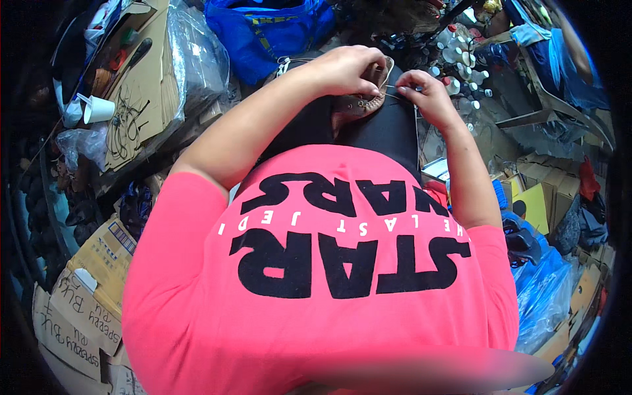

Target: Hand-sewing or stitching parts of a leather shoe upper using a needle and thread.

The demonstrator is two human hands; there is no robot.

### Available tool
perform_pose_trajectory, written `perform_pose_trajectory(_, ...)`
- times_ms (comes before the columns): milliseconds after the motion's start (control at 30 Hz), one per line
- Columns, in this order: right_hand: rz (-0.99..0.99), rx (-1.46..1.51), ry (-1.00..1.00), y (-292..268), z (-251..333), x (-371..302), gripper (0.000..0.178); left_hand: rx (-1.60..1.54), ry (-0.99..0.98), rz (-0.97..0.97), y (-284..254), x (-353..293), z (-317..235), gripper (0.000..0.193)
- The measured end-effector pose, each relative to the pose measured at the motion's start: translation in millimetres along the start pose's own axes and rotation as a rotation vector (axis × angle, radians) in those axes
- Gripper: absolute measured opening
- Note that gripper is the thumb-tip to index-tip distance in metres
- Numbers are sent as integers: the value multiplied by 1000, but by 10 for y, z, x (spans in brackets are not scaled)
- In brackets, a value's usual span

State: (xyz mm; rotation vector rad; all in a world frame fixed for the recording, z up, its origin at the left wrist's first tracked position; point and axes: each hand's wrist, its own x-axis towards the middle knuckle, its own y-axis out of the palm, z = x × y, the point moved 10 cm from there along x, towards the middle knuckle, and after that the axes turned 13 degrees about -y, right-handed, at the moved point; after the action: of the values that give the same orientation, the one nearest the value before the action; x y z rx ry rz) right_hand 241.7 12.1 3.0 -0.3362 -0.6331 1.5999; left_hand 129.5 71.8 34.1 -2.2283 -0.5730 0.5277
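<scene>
One pink shirt [329,276], two hands [342,69] [421,92], one shoe [359,105]

T-shirt [316,316] — bright pink with bold black block lettering and a thin line of white letters; trousers [388,131] plain black. Shoe [359,105] brown with a paler tan sole edge; bag [270,29] vivid blue with yellow-marked straps; paper cup [99,108] white. Cardboard sheets [141,92] dull tan, marked with black scrawl — plastic bags [543,289] blue, bottles [461,72] white with red and dark caps.
</scene>
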Motion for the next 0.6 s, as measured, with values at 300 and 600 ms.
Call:
perform_pose_trajectory(300, 53, 68, -17, 135, 9, 35, 10, -134, -154, 367, 449, 334, 275, 42)
perform_pose_trajectory(600, -42, 48, -6, 112, -37, -110, 10, -496, -294, 482, 564, 257, 416, 28)
